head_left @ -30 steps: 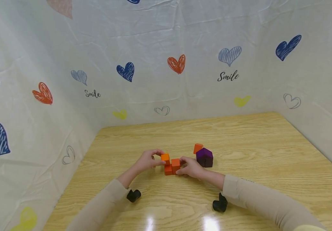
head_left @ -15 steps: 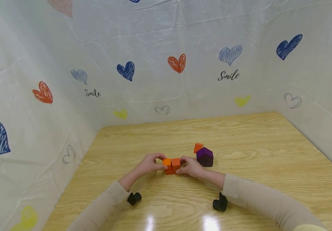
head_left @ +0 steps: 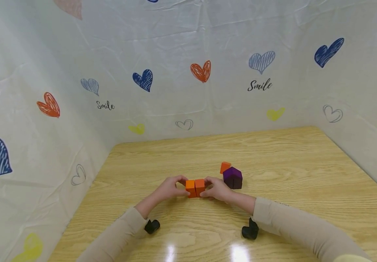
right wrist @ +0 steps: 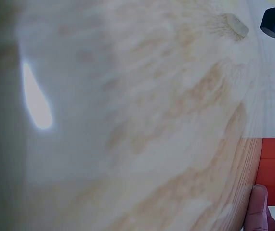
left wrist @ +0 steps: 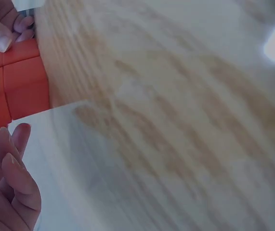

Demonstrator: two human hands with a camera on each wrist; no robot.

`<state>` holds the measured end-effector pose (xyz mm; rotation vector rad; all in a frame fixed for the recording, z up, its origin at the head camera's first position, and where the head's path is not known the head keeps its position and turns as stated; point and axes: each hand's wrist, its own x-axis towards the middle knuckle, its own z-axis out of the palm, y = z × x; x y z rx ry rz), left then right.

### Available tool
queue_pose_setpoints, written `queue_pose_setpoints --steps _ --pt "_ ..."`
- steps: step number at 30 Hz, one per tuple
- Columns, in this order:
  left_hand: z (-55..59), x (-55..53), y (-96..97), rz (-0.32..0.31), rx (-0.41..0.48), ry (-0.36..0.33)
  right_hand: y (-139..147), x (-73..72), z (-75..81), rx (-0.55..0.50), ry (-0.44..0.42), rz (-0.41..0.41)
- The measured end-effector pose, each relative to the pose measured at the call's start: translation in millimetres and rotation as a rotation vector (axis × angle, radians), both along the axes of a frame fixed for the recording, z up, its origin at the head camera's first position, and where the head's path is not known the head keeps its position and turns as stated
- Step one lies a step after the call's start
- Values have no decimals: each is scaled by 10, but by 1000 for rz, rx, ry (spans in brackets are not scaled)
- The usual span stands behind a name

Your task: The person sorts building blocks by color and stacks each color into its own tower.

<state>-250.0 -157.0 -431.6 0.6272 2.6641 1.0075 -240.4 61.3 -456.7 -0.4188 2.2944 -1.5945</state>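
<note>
Two upright orange columns of blocks stand side by side near the table's middle. In the head view, my left hand pinches the upper orange block of the left column, thumb in front and fingers behind. The right column is pinched by my right hand from the right. Seams between the red-looking blocks show in the left wrist view. The right wrist view catches only part of the blocks at its right edge, with fingertips around them. The block bottoms are partly hidden.
Just right of my right hand is a dark purple house-shaped block group. An orange block lies behind it. Black wrist cameras hang below the sleeves. A white curtain with hearts borders the wooden table.
My left hand has lowered its orange block onto the left lower block and moved it right, level with the right column. My right hand stays in place.
</note>
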Motion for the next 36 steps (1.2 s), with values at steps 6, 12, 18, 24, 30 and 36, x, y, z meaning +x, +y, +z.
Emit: queue_pose_setpoints --steps 6,12,18,24,30,36 --pt "-64 -10 5 -27 -38 29 -1 -6 -14 -6 1 -1" --pt "-80 -6 14 -21 -69 34 1 -8 -28 -13 5 3" --pt "-83 -1 12 -13 -71 30 -6 2 -11 -10 1 -7" --pt "-79 -6 16 -14 -67 29 -2 19 7 -6 9 -17" --pt "-70 -9 20 -13 -69 20 -2 18 11 -4 2 -22" --pt "-62 0 12 -17 -60 9 -2 4 -11 22 44 -24"
